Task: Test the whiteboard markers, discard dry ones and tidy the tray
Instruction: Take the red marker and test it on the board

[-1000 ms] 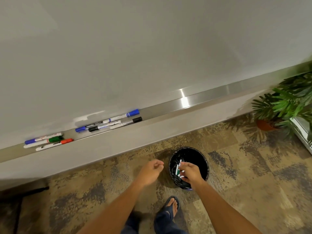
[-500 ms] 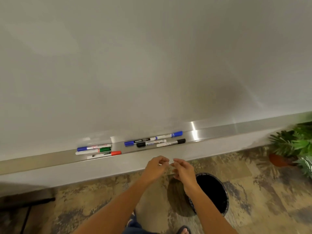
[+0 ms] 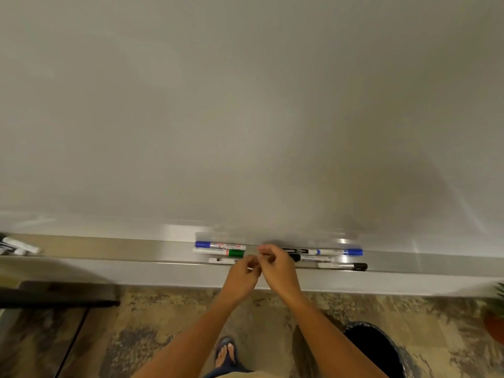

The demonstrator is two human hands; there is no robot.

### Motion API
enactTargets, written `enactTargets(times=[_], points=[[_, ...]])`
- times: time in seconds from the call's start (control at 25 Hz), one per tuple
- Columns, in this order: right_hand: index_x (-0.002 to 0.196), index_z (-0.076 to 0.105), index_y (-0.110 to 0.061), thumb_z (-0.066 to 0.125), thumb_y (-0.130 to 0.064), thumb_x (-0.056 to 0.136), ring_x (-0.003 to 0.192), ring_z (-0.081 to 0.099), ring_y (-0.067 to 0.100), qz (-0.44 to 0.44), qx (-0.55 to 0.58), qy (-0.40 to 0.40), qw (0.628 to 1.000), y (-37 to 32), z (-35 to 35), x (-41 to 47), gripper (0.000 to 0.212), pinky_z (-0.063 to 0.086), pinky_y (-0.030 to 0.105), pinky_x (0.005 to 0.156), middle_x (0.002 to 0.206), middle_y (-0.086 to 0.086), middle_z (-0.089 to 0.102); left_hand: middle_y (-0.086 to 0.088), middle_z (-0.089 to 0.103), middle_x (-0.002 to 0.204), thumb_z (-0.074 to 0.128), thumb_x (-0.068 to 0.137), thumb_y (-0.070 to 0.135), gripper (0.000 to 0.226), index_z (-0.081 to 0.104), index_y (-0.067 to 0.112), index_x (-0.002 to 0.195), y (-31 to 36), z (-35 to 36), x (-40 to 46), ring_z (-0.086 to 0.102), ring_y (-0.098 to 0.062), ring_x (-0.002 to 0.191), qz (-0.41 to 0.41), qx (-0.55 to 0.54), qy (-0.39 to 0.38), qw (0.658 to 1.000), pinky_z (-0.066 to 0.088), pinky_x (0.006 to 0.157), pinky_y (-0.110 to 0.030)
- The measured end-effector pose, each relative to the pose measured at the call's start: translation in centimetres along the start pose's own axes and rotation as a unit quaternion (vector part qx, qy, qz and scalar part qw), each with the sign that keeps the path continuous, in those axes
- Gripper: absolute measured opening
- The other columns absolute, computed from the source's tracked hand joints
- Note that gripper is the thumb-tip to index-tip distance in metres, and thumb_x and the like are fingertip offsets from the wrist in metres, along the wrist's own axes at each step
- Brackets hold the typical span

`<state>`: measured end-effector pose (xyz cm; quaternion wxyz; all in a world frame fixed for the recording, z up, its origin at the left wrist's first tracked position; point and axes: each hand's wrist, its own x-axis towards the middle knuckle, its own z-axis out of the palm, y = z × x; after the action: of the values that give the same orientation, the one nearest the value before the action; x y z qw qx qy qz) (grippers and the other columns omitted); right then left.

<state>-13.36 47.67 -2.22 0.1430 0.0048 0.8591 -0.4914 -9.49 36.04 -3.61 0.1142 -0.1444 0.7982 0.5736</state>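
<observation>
The metal tray [image 3: 109, 249] runs under the whiteboard [image 3: 245, 105]. A left group of markers lies on it: a blue-capped one [image 3: 219, 245], a green-capped one [image 3: 218, 252] and a white one [image 3: 221, 260] partly behind my hand. To the right lie a blue marker [image 3: 336, 252], a black one [image 3: 313, 258] and a black-capped one [image 3: 343, 266]. My left hand [image 3: 244, 271] and right hand [image 3: 278, 264] hover close together in front of the gap between the groups. Their fingers are loosely curled and nothing shows in them.
A black bin [image 3: 373, 347] stands on the patterned carpet at my lower right. A potted plant [image 3: 495, 317] is at the right edge. More markers [image 3: 20, 245] lie at the tray's far left, above a dark stand [image 3: 54, 294]. My sandalled foot [image 3: 226, 350] is below.
My right hand has left the bin, where it let markers go, and both hands have risen to the tray. The view has tilted up from the floor to the whiteboard.
</observation>
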Motion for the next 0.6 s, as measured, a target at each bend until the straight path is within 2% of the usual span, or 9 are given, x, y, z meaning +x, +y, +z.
enactTargets(times=[0.2,0.36,0.48,0.6], points=[[0.115,0.066,-0.026,0.065,-0.028,0.095,0.103,0.059,0.009,-0.063,-0.136,-0.022,0.988,-0.8,3.9,0.7,0.02,0.055,0.027,0.087,0.111,-0.007,0.062,0.011,0.066,0.1,0.053,0.1,0.019,0.014,0.062,0.029,0.106,-2.4,-4.5,-0.7,0.064,-0.006,0.095,-0.01,0.007,0.024,1.0,0.052,0.087,-0.022],[0.118,0.065,-0.026,0.064,-0.035,0.095,0.111,0.055,0.015,-0.118,-0.292,-0.038,0.948,-0.3,5.6,0.6,0.025,0.05,0.029,0.094,0.119,-0.007,0.062,0.011,0.067,0.104,0.054,0.1,0.022,0.015,0.062,0.034,0.104,-4.1,-6.6,-1.3,0.065,-0.008,0.097,-0.031,0.005,0.033,0.999,0.051,0.085,-0.019],[0.122,0.063,-0.028,0.064,-0.033,0.096,0.116,0.054,0.016,-0.13,-0.344,-0.035,0.929,-0.2,6.1,0.6,0.026,0.047,0.03,0.097,0.126,-0.007,0.061,0.009,0.067,0.108,0.054,0.1,0.023,0.015,0.062,0.031,0.11,-4.8,-7.4,-1.6,0.064,-0.008,0.099,-0.048,-0.006,0.046,0.998,0.051,0.082,-0.017],[0.115,0.063,-0.03,0.065,-0.026,0.096,0.113,0.054,0.015,-0.153,-0.374,-0.042,0.914,-0.3,5.8,0.6,0.02,0.046,0.028,0.093,0.124,-0.009,0.061,0.009,0.067,0.11,0.054,0.1,0.023,0.018,0.064,0.027,0.115,-5.1,-7.8,-2.2,0.064,-0.009,0.1,-0.056,-0.018,0.056,0.997,0.051,0.082,-0.017]])
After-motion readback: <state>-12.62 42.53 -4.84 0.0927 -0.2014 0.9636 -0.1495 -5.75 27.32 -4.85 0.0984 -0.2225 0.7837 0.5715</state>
